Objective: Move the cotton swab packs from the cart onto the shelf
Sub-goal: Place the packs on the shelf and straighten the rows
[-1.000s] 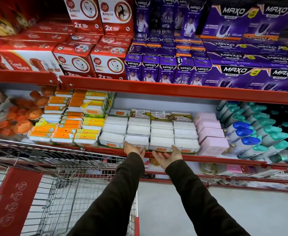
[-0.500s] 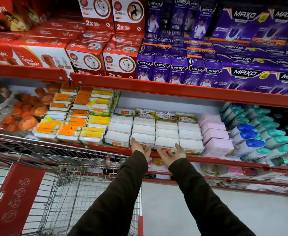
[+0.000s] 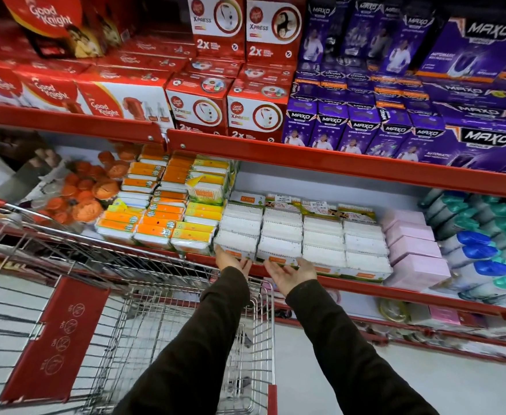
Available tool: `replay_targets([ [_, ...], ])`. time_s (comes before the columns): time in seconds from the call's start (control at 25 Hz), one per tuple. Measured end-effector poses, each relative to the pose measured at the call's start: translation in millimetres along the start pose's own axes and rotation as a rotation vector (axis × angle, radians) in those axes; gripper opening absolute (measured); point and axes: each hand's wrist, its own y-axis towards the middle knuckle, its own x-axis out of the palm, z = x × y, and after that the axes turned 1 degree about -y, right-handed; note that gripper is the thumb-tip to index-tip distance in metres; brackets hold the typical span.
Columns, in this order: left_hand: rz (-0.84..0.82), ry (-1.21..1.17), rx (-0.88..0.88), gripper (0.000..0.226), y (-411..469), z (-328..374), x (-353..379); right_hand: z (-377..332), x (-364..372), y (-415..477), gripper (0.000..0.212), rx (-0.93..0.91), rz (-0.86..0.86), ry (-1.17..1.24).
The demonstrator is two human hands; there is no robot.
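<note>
Both hands, the left hand [image 3: 233, 260] and right hand [image 3: 290, 272], lie open-palmed against the near ends of the white cotton swab packs [image 3: 281, 245], stacked flat on the red shelf [image 3: 347, 284], long axes running near-to-far.

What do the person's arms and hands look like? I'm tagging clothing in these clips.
Both arms are covered by long, dark brown-black sleeves that end at the wrists. The left sleeve and right sleeve look plain, with no visible markings or logos. The left hand and right hand are bare: no gloves, and no rings or watch can be seen.
</note>
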Motion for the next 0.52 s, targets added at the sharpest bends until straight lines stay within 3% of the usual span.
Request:
replay_targets([
  [0.28, 0.009, 0.055, -0.044, 0.067, 0, 11, 3, 4, 13, -3, 0.058, -0.04, 0.03, -0.095],
  [0.36, 0.069, 0.219, 0.046, 0.059, -4, 11, 2, 7, 15, -9, 0.047, -0.084, 0.035, -0.263],
  [0.44, 0.172, 0.616, 0.346, 0.047, -11, 8, 1, 9, 12, -13, 0.032, -0.364, 0.083, -0.698],
  [0.52, 0.113, 1.158, 0.823, 0.04, -11, 2, -3, 4, 2, -6, 0.026, -0.957, 0.194, -1.382],
])
